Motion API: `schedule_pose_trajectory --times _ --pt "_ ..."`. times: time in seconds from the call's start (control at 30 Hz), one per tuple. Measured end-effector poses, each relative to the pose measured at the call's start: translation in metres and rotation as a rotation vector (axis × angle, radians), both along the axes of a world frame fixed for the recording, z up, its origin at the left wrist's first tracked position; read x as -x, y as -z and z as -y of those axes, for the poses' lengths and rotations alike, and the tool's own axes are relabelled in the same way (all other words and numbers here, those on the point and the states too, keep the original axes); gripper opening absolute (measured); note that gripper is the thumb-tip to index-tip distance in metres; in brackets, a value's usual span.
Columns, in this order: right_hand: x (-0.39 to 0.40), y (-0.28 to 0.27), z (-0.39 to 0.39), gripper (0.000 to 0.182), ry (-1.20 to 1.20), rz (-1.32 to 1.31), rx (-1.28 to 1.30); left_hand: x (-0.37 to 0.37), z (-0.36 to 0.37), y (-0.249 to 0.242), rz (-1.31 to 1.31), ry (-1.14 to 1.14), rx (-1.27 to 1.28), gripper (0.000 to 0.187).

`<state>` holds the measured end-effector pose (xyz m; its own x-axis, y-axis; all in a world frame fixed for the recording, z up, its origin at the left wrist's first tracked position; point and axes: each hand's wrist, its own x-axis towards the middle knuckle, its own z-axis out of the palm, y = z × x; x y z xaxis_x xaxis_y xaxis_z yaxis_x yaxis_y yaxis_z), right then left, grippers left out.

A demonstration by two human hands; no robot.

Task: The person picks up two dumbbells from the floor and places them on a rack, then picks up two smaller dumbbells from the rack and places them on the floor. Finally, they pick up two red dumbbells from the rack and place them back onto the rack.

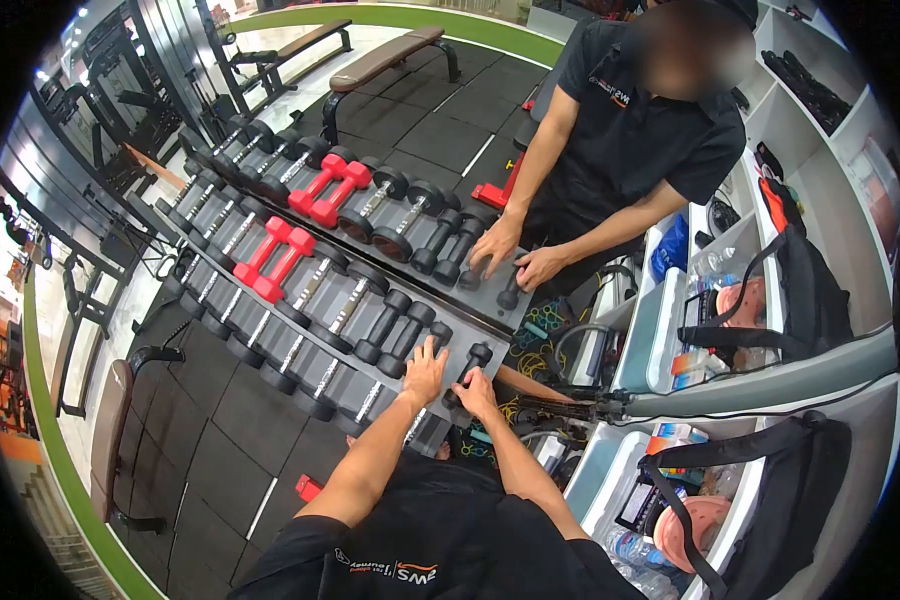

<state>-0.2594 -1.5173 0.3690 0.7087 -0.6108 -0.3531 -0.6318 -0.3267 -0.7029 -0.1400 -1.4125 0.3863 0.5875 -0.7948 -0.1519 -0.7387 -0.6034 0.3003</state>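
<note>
My right hand (478,393) is closed around the near part of a small black dumbbell (480,354) at the right end of the rack's upper shelf (458,345). To its left, my left hand (425,372) lies over another small black dumbbell (440,331), fingers curled down on it. Only that dumbbell's far end shows past the fingers; its handle is hidden. Beside it stand black dumbbells (405,336), then chrome-handled ones (348,308) and a red pair (275,258). Both hands appear again in the mirror behind the shelf.
A lower shelf holds more chrome-handled dumbbells (327,378). At right is a white storage unit with a black bag (800,490), a pink item (692,528) and bottles. Coloured bands (482,437) lie beyond the rack's right end. A bench (120,430) stands at left.
</note>
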Motion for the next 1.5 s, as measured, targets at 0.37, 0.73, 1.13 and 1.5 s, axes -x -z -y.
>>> schedule_pose_trajectory --times 0.37,0.73,1.13,1.5 --pt "-0.005 -0.007 0.005 0.075 0.163 -0.101 -0.007 -0.022 0.01 0.002 -0.255 -0.11 -0.165 0.054" --pt "-0.024 0.0 0.021 0.096 0.18 -0.32 -0.155 -0.014 -0.03 0.003 -1.047 -0.666 0.23 0.043" --pt "0.017 -0.032 0.02 0.028 0.577 0.227 -1.03 0.014 -0.093 -0.076 -1.672 -0.655 0.645 0.024" --pt "0.047 -0.103 -0.02 0.026 0.363 0.336 -1.005 0.043 -0.157 -0.116 -1.683 -0.678 1.002 0.022"
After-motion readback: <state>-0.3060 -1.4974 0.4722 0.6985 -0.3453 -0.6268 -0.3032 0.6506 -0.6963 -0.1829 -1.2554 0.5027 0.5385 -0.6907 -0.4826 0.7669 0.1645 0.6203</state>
